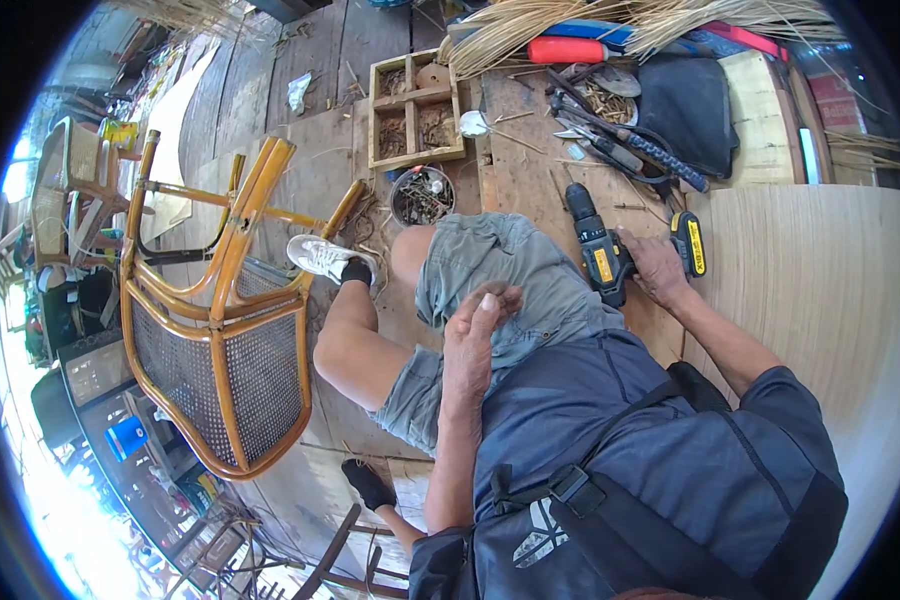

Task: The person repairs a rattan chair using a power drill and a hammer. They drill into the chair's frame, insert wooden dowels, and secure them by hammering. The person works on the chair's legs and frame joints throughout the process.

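Note:
A black and yellow cordless drill point(598, 250) lies on the wooden boards to the right of my thigh. My right hand point(656, 264) is wrapped round its handle, between the drill body and the yellow-labelled battery point(688, 244). Above my lap, my left hand point(480, 318) has its fingers curled in and the thumb on top; whether anything small is pinched there is hidden. To my left, a rattan chair point(220, 330) with woven mesh panels lies tipped over, next to my shoe point(325, 257).
Ahead stand a divided wooden box point(417, 157) and a round tin point(422, 196) of small hardware. Pliers point(610, 150), cables and a black bag point(685, 115) lie at far right, near a red bottle point(567, 50) and rattan strands point(510, 35). A pale wood panel point(810, 260) is at right.

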`<state>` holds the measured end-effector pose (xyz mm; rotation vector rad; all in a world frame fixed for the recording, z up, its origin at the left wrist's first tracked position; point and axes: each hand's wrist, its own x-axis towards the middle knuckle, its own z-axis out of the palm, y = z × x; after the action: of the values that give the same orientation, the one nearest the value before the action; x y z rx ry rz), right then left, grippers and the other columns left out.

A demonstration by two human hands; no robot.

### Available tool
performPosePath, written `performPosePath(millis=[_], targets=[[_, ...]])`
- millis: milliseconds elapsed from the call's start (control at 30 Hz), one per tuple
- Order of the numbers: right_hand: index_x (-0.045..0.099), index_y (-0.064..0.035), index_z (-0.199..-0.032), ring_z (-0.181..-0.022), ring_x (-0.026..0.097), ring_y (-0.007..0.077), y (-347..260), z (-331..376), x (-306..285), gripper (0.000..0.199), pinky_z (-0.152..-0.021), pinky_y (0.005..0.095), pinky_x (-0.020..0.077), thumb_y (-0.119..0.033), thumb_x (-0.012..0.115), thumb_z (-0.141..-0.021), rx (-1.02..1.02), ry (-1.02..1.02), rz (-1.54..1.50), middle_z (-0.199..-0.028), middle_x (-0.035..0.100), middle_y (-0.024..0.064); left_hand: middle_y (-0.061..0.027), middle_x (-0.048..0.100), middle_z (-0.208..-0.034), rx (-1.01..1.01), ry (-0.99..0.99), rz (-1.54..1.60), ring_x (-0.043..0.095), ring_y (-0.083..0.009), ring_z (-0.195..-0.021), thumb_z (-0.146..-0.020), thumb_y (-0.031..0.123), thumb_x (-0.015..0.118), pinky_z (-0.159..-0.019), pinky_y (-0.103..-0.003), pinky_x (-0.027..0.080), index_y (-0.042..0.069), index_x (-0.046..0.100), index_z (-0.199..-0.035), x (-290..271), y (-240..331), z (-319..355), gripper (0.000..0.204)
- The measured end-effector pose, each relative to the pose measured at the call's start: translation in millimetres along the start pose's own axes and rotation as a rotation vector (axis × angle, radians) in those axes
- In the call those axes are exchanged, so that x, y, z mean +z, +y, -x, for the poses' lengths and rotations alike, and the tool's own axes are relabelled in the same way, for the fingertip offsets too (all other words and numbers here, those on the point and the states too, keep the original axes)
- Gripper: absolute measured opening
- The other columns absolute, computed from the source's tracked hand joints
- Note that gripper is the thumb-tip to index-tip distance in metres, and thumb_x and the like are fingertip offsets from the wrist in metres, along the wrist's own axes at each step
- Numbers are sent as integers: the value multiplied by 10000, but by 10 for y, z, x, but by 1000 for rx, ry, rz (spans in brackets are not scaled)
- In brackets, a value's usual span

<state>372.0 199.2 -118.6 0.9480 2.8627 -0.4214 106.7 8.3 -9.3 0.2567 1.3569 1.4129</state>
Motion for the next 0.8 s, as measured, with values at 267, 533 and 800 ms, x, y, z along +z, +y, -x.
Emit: performPosePath(millis=[267,533,800], targets=[[328,-38,-1373,-989,539,394,-225,-138,11,719,-826,458,413,-47,571,-696,61,-41,-85,-1070,571,223,-135,623,-1067,77,-37,-52,579,-189,-976,-954,262,473,-880,-315,435,-66,499,-1208,-172,-10,-5,416],[329,-13,-1353,-1156,467,365,-233,-40,-232,739,-952,423,392,-51,697,-714,78,-122,-43,-1288,455,214,-94,623,-1001,171,-14,45,562,-148,-920,-942,269,491,-860,-280,434,-91,513,-1169,-314,-100,144,426],[453,-1,-1269,-1094,528,327,-1015,-495,-540,464,-938,376,410,-42,590,-828,-40,40,-411,-1187,534,199,-88,618,-1021,192,119,222,563,-136,-916,-947,271,494,-868,-270,436,-61,516,-1172,-618,-79,266,402]])
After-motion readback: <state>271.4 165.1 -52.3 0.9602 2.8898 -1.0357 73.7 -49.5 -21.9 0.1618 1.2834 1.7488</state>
